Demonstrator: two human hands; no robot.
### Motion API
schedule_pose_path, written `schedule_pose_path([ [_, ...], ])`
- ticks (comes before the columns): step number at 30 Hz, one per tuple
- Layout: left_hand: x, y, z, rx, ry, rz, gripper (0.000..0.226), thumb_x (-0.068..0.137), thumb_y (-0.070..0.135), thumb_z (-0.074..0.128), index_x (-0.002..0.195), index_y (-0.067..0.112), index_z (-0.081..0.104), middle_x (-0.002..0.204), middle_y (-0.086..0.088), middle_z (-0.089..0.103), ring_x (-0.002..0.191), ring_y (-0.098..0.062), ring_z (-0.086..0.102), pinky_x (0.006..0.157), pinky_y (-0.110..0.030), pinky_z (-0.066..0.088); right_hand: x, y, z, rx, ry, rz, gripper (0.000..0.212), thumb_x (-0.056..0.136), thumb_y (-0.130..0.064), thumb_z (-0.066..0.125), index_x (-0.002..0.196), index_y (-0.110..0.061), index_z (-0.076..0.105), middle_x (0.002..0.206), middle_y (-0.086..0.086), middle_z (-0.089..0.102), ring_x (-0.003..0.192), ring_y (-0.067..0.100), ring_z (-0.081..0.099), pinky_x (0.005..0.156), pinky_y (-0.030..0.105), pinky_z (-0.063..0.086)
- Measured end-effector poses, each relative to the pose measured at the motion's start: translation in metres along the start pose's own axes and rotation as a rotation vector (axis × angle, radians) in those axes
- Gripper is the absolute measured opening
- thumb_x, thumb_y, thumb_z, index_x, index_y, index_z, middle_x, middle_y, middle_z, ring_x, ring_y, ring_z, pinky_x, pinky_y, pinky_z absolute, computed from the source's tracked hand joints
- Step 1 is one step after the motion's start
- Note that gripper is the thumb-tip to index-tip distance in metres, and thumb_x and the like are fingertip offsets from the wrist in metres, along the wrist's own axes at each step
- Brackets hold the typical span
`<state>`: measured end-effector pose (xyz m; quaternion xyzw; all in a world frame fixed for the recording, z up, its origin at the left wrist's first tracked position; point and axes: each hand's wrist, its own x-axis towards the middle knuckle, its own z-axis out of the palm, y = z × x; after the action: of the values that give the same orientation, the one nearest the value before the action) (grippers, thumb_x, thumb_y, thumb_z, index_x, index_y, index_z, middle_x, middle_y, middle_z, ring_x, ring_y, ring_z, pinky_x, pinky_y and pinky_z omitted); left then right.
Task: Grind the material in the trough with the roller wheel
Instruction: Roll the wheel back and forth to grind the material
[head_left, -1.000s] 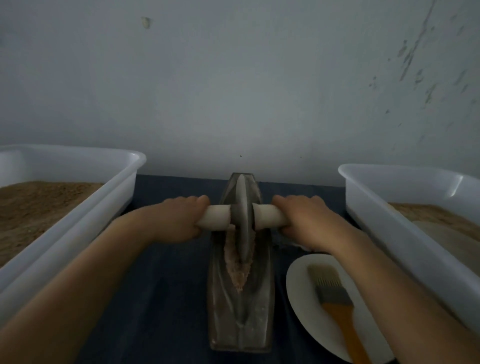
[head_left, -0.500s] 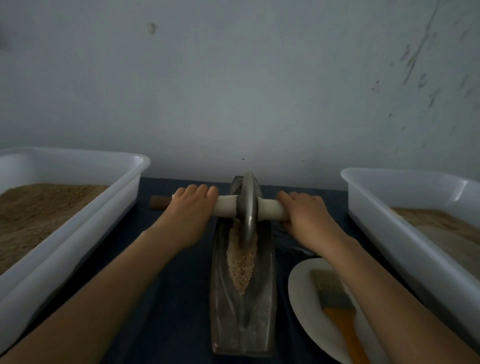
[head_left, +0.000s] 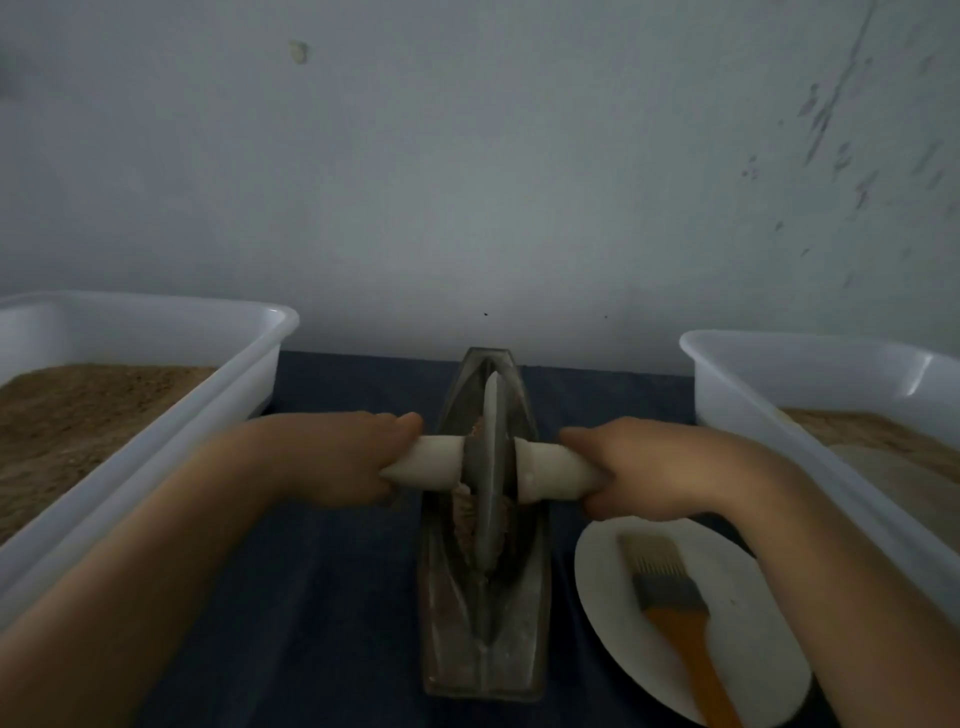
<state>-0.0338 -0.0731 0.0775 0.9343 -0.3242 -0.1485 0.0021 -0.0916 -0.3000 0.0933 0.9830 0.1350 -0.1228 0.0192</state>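
Hands grip the pale axle either side of the roller wheel (head_left: 491, 467), left hand (head_left: 343, 460), right hand (head_left: 660, 475); it stands mid-trough (head_left: 485, 649) on brownish material (head_left: 464, 514), probably coarse. Wheel looks heavy, rigid; hold near the hub.

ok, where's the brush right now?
In the head view, the orange-handled brush lies on the white plate at lower right, just right of the metal trough and beneath the right forearm.

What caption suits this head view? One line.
Both hands grip the roller wheel handles, grinding material in the trough.
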Motion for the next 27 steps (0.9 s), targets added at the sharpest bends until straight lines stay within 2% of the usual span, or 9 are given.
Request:
schedule_pose_path([
  [2, 0.006, -0.002, 0.001, 0.012, 0.039, -0.014, 0.027, 0.092, 0.025, 0.054, 0.099, 0.024, 0.028, 0.095, 0.007, 0.042, 0.086, -0.009, 0.043, 0.076, -0.022, 0.033, 0.010, 0.000, 0.002, -0.018, -0.001, 0.030, 0.028, 0.091, -0.019, 0.055, 0.117, -0.014, 0.044, 0.098, 0.003, 0.052, 0.085, 0.017, 0.050, 0.056, 0.023, 0.035],
  [3, 0.011, -0.003, 0.002, 0.033, 0.077, -0.022, 0.026, 0.092, 0.025, 0.054, 0.100, 0.023, 0.029, 0.101, 0.003, 0.045, 0.089, -0.012, 0.044, 0.078, -0.024, 0.034, 0.016, 0.002, 0.003, -0.014, 0.033, 0.048, 0.027, 0.091, -0.019, 0.054, 0.115, -0.015, 0.043, 0.099, 0.003, 0.053, 0.086, 0.018, 0.052, 0.057, 0.024, 0.036],
  [8, 0.040, -0.013, 0.014, 0.216, 0.383, -0.125, 0.034, 0.092, 0.030, 0.052, 0.117, 0.014, 0.036, 0.123, -0.005, 0.046, 0.113, -0.024, 0.046, 0.089, -0.033, 0.034, 0.048, 0.022, 0.022, -0.114, 0.347, 0.084, 0.022, 0.090, -0.020, 0.052, 0.109, -0.017, 0.041, 0.111, 0.006, 0.055, 0.101, 0.025, 0.053, 0.069, 0.032, 0.026],
  [12, 0.056, -0.021, 0.028, 0.288, 0.662, -0.145, 0.035, 0.090, 0.028, 0.053, 0.119, 0.016, 0.038, 0.120, -0.003, 0.046, 0.109, -0.022, 0.045, 0.088, -0.033, 0.032, 0.067, 0.031, 0.035, -0.156, 0.600, 0.083, 0.031, 0.091, -0.023, 0.050, 0.121, -0.019, 0.043, 0.112, 0.003, 0.054, 0.103, 0.024, 0.048, 0.074, 0.033, 0.025],
  [15, 0.062, -0.020, 0.034, 0.289, 0.775, -0.159, 0.035, 0.088, 0.021, 0.054, 0.120, 0.017, 0.041, 0.119, -0.002, 0.046, 0.108, -0.021, 0.044, 0.090, -0.032, 0.031, 0.072, 0.031, 0.039, -0.121, 0.687, 0.086, 0.033, 0.090, -0.021, 0.052, 0.122, -0.019, 0.046, 0.115, 0.003, 0.054, 0.107, 0.024, 0.047, 0.083, 0.034, 0.028],
  [18, 0.061, -0.017, 0.035, 0.284, 0.776, -0.157, 0.036, 0.088, 0.020, 0.054, 0.122, 0.017, 0.040, 0.120, -0.002, 0.046, 0.108, -0.020, 0.044, 0.092, -0.031, 0.031, 0.069, 0.030, 0.040, -0.126, 0.674, 0.095, 0.031, 0.090, -0.020, 0.052, 0.121, -0.018, 0.046, 0.114, 0.003, 0.054, 0.105, 0.024, 0.047, 0.083, 0.035, 0.029],
  [21, 0.054, -0.016, 0.031, 0.301, 0.696, -0.131, 0.036, 0.089, 0.024, 0.054, 0.120, 0.019, 0.038, 0.119, -0.001, 0.046, 0.107, -0.019, 0.046, 0.090, -0.031, 0.033, 0.059, 0.027, 0.034, -0.131, 0.533, 0.092, 0.026, 0.091, -0.021, 0.050, 0.115, -0.018, 0.044, 0.110, 0.004, 0.054, 0.100, 0.025, 0.049, 0.073, 0.033, 0.027],
  [24, 0.040, -0.013, 0.025, 0.286, 0.534, -0.115, 0.036, 0.090, 0.029, 0.053, 0.119, 0.017, 0.035, 0.120, -0.001, 0.047, 0.108, -0.019, 0.048, 0.088, -0.029, 0.034, 0.045, 0.021, 0.024, -0.067, 0.346, 0.068, 0.018, 0.092, -0.021, 0.049, 0.108, -0.018, 0.042, 0.109, 0.004, 0.056, 0.097, 0.023, 0.053, 0.070, 0.031, 0.028],
  [27, 0.024, -0.006, 0.018, 0.261, 0.346, -0.087, 0.036, 0.091, 0.032, 0.053, 0.118, 0.017, 0.033, 0.121, -0.001, 0.048, 0.108, -0.019, 0.049, 0.086, -0.028, 0.034, 0.029, 0.013, 0.014, 0.017, 0.157, 0.044, 0.023, 0.091, -0.020, 0.054, 0.111, -0.018, 0.043, 0.102, 0.002, 0.055, 0.086, 0.017, 0.051, 0.062, 0.027, 0.033],
])
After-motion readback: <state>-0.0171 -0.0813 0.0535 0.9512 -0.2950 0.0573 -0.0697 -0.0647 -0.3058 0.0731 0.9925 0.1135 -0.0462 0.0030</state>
